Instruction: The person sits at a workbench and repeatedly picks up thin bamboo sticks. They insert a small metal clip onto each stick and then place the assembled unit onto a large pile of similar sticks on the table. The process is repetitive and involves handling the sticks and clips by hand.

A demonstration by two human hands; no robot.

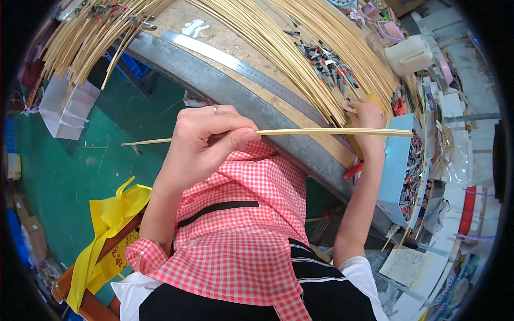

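My left hand (198,142) is closed in a pinch around thin pale bamboo strips (321,131), held level above my lap. They reach left past my wrist and right across my other forearm. At the table's right end, my right hand (368,119) has its fingers curled near the ends of a long row of bamboo strips (257,32). Whatever those fingers grip is too small to make out. Just beyond it lies a heap of small black clips with red tips (329,67). A steel ruler (235,64) lies along the near side of the wooden tabletop.
A light-blue box (395,179) of clips stands right of my right forearm. A red handle (353,170) shows below that hand. More bamboo strips (85,43) overhang at far left, above a white bin (64,109). A white jug (409,55) stands at far right.
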